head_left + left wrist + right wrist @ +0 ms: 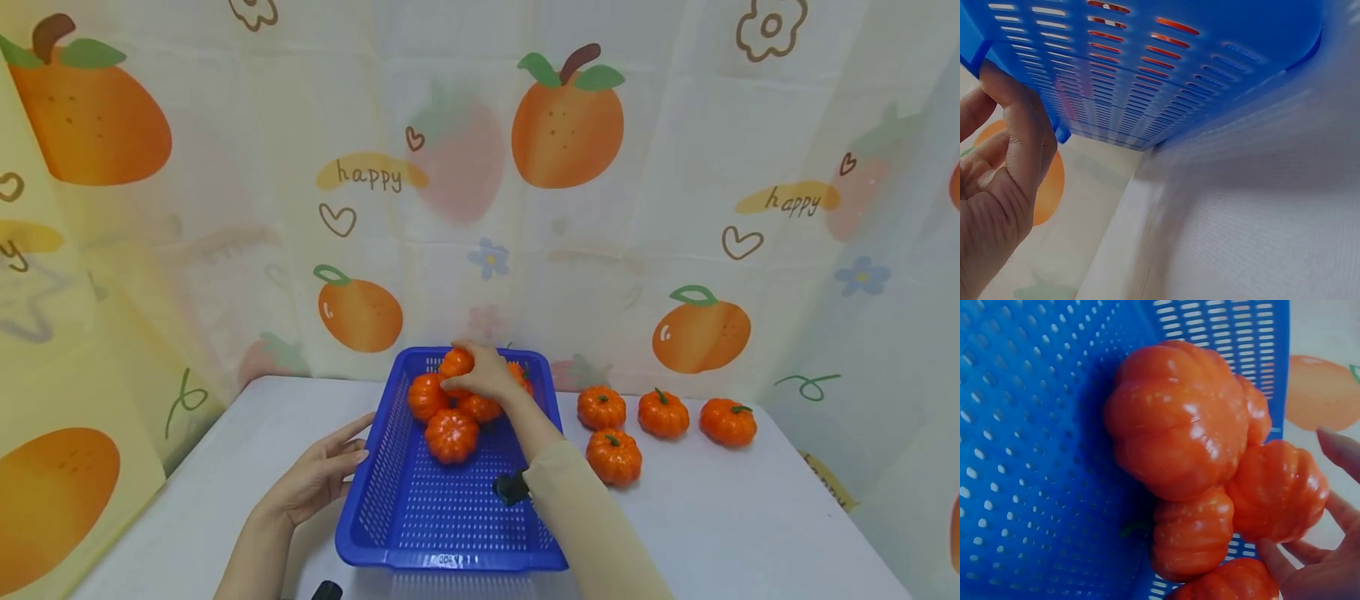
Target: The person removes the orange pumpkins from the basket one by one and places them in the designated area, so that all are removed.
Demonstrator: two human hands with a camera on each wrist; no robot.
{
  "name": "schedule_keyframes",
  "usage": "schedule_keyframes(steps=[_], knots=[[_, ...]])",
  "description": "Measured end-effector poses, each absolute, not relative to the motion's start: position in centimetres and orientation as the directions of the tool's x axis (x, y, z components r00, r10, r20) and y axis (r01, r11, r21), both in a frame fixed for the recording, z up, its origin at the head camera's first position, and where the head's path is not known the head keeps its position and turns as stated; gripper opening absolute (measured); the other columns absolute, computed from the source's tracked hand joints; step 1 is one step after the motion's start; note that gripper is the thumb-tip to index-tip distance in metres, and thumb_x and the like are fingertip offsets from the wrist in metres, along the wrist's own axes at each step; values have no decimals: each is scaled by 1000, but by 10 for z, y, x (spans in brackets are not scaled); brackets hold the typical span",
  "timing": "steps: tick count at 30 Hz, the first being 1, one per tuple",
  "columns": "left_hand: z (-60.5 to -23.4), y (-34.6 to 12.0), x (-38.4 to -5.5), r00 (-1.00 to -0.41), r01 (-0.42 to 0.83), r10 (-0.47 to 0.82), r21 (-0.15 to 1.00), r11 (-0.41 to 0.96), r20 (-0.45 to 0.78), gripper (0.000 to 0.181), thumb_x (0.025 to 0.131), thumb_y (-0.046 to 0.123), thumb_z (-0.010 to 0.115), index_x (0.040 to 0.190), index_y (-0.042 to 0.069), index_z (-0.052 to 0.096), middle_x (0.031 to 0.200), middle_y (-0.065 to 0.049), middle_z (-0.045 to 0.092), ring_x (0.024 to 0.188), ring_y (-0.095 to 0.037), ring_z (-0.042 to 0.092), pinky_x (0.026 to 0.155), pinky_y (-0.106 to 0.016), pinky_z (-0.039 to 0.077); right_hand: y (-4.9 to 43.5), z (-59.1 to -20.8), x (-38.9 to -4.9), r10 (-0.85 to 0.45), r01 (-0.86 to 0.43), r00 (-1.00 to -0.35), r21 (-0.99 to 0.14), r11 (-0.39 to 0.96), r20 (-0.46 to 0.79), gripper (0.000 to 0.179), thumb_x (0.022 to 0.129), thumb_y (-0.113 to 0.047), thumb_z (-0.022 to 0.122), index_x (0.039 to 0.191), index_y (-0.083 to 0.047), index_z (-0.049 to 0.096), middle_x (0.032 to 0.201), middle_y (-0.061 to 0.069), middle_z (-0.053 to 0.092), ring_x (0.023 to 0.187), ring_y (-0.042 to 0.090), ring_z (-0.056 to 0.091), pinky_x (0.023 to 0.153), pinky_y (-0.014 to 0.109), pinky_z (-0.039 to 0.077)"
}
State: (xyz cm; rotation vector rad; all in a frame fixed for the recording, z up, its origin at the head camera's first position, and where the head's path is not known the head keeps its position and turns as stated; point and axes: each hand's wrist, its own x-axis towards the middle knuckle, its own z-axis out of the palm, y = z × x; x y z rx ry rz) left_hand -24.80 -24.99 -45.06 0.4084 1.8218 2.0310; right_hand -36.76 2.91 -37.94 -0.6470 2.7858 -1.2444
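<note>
A blue plastic basket (450, 560) holds several small orange pumpkins, bunched toward its far end. My right hand (487, 375) reaches into that end, thumb and fingers around a pumpkin (456, 363) at the back. In the right wrist view the same pumpkin (1280, 490) sits between the fingers, beside a larger-looking pumpkin (1179, 419). Another pumpkin (452, 436) lies nearest the middle of the basket. At the basket's left side is my left hand (318, 475), its fingers loosely extended against the rim. The left wrist view shows fingertips at the perforated wall (1104, 75).
Right of the basket, several more pumpkins rest on the white table (750, 517), among them one pumpkin (614, 457) closer to the front and one pumpkin (728, 422) farthest right. A fruit-printed curtain (465, 275) hangs right behind the table.
</note>
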Motion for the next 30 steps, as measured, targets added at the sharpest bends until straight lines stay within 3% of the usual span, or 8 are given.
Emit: schedule_keyframes(steps=[5, 12, 21, 30], knots=[[-449, -250, -248, -882, -90, 469, 991, -99, -34, 68, 103, 12, 45, 159, 8, 5, 114, 2, 62, 99, -8, 68, 87, -29, 59, 28, -383, -370, -378, -387, -910, -673, 631, 169, 71, 82, -23, 78, 144, -10, 46, 142, 15, 55, 132, 36, 51, 113, 52, 41], [-450, -250, -249, -880, -90, 473, 992, -94, -35, 68, 104, 12, 44, 159, 7, 5, 114, 2, 62, 99, -8, 68, 87, -29, 59, 27, -384, -369, -340, -346, -927, -708, 616, 158, 64, 78, -16, 81, 131, -10, 45, 130, 16, 60, 121, 34, 58, 105, 48, 48], [-449, -250, -246, -871, -94, 491, 988, -121, -23, 68, 104, 11, 42, 159, 5, 2, 116, 2, 64, 100, -8, 69, 86, -29, 59, 29, -385, -368, -288, -316, -942, -737, 598, 171, 72, 75, -20, 84, 135, -7, 47, 130, 18, 60, 121, 35, 58, 105, 50, 48], [-447, -249, -245, -873, -90, 488, 989, -116, -22, 68, 104, 11, 42, 158, 4, 2, 116, 2, 64, 100, -8, 69, 85, -28, 59, 30, -381, -370, -169, -229, -971, -850, 475, 167, 76, 73, -21, 84, 139, -12, 47, 137, 14, 58, 123, 33, 56, 108, 49, 46]])
